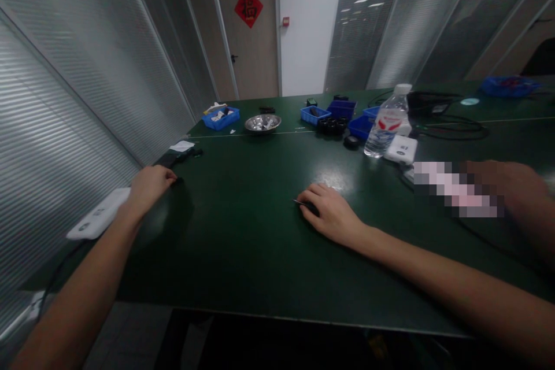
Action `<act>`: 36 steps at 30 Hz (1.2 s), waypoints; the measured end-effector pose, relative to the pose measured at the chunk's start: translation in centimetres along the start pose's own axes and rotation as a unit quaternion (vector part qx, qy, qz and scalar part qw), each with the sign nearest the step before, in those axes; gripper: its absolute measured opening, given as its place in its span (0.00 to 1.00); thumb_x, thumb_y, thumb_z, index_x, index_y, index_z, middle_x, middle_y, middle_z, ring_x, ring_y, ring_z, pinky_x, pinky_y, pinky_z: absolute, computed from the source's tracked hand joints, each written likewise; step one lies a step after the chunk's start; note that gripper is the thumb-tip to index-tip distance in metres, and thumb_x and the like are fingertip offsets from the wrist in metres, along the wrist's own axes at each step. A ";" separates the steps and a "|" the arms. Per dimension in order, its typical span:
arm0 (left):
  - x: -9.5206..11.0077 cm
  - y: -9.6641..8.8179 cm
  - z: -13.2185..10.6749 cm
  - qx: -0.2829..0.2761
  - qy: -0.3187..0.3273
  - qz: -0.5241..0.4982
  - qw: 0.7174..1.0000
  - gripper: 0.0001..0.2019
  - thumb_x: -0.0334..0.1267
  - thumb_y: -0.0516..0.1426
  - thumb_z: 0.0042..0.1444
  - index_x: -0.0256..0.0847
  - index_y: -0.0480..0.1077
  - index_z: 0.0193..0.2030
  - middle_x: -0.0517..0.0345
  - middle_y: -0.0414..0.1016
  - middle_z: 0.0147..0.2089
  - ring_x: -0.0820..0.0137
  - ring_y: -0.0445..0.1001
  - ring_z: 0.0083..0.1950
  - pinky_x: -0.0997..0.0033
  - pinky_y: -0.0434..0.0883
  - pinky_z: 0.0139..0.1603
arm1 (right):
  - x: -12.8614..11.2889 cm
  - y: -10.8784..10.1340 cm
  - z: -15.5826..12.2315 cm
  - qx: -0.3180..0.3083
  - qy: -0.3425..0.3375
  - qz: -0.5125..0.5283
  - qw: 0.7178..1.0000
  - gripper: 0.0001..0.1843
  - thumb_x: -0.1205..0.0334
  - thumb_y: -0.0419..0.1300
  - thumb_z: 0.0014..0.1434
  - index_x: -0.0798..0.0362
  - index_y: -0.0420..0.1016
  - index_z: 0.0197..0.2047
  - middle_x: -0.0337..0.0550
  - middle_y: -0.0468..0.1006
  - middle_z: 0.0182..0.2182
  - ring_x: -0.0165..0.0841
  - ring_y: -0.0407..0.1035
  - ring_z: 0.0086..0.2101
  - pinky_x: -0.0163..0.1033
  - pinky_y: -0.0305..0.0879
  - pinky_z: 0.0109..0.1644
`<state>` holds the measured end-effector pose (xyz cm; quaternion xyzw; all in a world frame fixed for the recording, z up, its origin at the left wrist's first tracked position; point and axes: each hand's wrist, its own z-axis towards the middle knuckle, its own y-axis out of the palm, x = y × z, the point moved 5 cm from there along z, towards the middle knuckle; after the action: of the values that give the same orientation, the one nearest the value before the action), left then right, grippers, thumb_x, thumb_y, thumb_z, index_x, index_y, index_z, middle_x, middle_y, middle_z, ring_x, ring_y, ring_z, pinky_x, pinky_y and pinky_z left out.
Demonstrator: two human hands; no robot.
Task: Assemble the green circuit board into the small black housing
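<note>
My left hand (150,188) is at the table's left side, its fingertips closed on a small black piece (178,181) whose kind I cannot make out. Further right, my right hand (332,214) rests low over the green tabletop (243,231). Its fingers are wrapped round a thin tool with a dark handle (311,207); a slender metal tip points left from it. The palm hides the rest of the tool. A wide gap of tabletop lies between my two hands.
A white box (99,215) lies by my left forearm. Further back are a metal bowl (262,124), a blue basket (221,119) and a water bottle (387,121). Another person's hand (511,185) is at the right beside a blurred-out object.
</note>
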<state>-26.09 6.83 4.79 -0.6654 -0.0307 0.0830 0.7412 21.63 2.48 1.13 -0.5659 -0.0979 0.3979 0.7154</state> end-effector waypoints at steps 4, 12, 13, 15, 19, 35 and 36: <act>0.0 0.0 0.1 0.000 0.005 -0.004 1.000 0.12 0.37 0.59 0.63 0.37 0.81 0.48 0.51 0.83 0.47 0.59 0.77 0.45 0.68 0.67 0.43 | -0.1 0.0 0.0 -0.001 -0.002 0.001 1.000 0.09 0.62 0.58 0.67 0.50 0.75 0.49 0.46 0.75 0.44 0.39 0.67 0.43 0.46 0.65 0.47; 12.1 -0.1 -2.3 -0.002 0.249 -0.129 0.960 0.13 0.39 0.55 0.67 0.43 0.79 0.52 0.53 0.80 0.52 0.61 0.78 0.51 0.63 0.71 0.54 | -0.5 -0.1 0.1 0.003 -0.018 0.012 1.000 0.09 0.62 0.59 0.67 0.50 0.75 0.49 0.46 0.76 0.44 0.39 0.68 0.43 0.46 0.64 0.47; 14.9 -0.4 -3.6 -0.008 0.296 -0.149 0.943 0.14 0.39 0.54 0.68 0.44 0.78 0.53 0.53 0.79 0.52 0.62 0.77 0.51 0.63 0.72 0.53 | -0.6 -0.2 0.1 0.001 -0.023 0.018 1.000 0.09 0.62 0.59 0.67 0.50 0.75 0.49 0.46 0.76 0.43 0.39 0.68 0.43 0.45 0.64 0.47; 20.3 -0.9 -6.6 -0.023 0.386 -0.185 0.903 0.15 0.37 0.53 0.69 0.43 0.76 0.57 0.52 0.76 0.54 0.64 0.76 0.51 0.64 0.73 0.52 | -0.9 -0.2 0.1 -0.004 -0.037 0.031 0.999 0.08 0.61 0.58 0.68 0.51 0.75 0.49 0.45 0.76 0.42 0.38 0.68 0.42 0.45 0.64 0.46; 27.0 -1.6 -11.4 -0.015 0.494 -0.221 0.841 0.14 0.35 0.52 0.71 0.40 0.74 0.57 0.49 0.74 0.53 0.63 0.74 0.53 0.63 0.72 0.54 | -1.4 -0.2 0.0 -0.012 -0.066 0.038 0.997 0.08 0.61 0.56 0.70 0.51 0.75 0.48 0.45 0.76 0.41 0.37 0.68 0.41 0.44 0.64 0.47; 27.3 0.0 -10.2 -0.056 0.390 -0.371 0.841 0.10 0.39 0.60 0.66 0.44 0.74 0.52 0.54 0.76 0.50 0.63 0.72 0.51 0.61 0.70 0.52 | -1.4 -0.3 0.1 -0.007 -0.052 0.047 0.997 0.06 0.62 0.57 0.68 0.51 0.76 0.45 0.44 0.76 0.39 0.37 0.69 0.40 0.43 0.64 0.45; 27.3 0.0 -10.1 -0.054 0.391 -0.367 0.842 0.08 0.38 0.60 0.66 0.44 0.74 0.51 0.54 0.76 0.48 0.63 0.72 0.50 0.61 0.69 0.52 | -1.4 -0.4 0.1 -0.006 -0.052 0.049 0.997 0.06 0.62 0.58 0.68 0.51 0.76 0.45 0.44 0.76 0.38 0.37 0.69 0.40 0.43 0.64 0.45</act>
<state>2.37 1.41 1.87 -0.6218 0.0149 -0.4641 0.6306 20.83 1.58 1.89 -0.5528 -0.1096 0.4609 0.6855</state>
